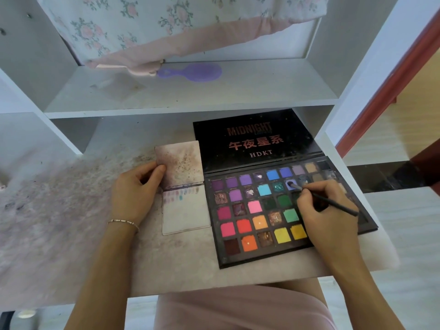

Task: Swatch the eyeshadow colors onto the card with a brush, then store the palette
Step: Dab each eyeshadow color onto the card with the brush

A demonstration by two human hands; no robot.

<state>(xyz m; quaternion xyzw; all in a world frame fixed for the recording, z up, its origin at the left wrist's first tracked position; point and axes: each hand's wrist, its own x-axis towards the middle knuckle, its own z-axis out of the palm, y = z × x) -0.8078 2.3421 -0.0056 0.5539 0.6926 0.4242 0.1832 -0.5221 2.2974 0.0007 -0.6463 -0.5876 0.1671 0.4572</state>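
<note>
Mid-swatch, loading colour. Right hand [326,210] pinched brush [326,200], tip in periwinkle pan at palette's [238,256] 1 o'clock. Left hand [133,194] gripped card's [185,215] edge, thumb curled on it; card just beside palette at 9 o'clock. Next, likely: carry brush to card, stroke beside existing swatches near fold. Pans under right hand hidden; swatch shades too faint to tell.

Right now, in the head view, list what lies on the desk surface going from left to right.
Left hand holding the card's edge → card with its swatches → open eyeshadow palette → right hand, fingers gripping the brush, its tip in a blue-violet pan.
</note>
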